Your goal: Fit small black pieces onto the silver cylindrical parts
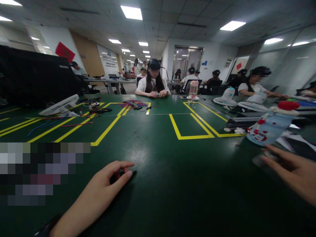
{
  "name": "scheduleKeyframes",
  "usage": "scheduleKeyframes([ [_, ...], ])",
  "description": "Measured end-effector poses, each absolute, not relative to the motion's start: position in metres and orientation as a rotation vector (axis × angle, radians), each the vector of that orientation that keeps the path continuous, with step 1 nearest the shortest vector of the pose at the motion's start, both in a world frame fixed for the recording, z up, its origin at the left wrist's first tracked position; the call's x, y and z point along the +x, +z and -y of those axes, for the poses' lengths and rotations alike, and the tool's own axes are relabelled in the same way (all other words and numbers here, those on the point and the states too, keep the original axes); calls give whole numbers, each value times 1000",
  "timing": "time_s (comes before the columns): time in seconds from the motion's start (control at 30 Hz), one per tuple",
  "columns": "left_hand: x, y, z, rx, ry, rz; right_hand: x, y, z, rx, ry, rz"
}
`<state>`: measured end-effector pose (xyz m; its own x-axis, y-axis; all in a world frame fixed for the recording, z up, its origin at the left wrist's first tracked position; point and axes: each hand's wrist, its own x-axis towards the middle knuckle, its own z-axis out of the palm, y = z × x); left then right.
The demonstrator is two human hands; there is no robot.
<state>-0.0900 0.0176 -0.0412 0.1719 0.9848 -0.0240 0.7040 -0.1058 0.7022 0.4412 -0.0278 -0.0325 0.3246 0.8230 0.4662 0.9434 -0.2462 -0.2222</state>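
The person's left hand (108,181) curls loosely, index finger (123,164) and thumb (123,180) apart; the right hand (293,169), blurred, seems partly closed.

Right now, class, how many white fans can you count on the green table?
3: one fan at left; a second fan and a third fan side by side at right, beyond the blue bottle. More could be hidden.

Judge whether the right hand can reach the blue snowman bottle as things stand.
Probably yes: the right hand is near the blue snowman bottle and nothing visible stands between, though the blurred item it seems to hold might hamper gripping.
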Motion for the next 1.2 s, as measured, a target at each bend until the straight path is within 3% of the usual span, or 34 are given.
scheduleKeyframes([
  [0.17, -89, -39, -19, 1917, 602, -1595, 301, -6, 19, -1585, 4, 2029],
  [0.37, -86, -40, -18, 2061, 594, -1611, 183, -15, 8, -1117, 525, 2301],
  [0.6, -32, -13, -5, 2196, 838, -1355, 180, -44, 4, -1171, 752, 1982],
  [0.83, -5, 3, -6, 2177, 962, -1258, 182, -37, 3, -1149, 813, 1966],
  [1.2, -23, -34, -15, 2387, 533, -1358, 193, -36, 3, -1229, 601, 1972],
])
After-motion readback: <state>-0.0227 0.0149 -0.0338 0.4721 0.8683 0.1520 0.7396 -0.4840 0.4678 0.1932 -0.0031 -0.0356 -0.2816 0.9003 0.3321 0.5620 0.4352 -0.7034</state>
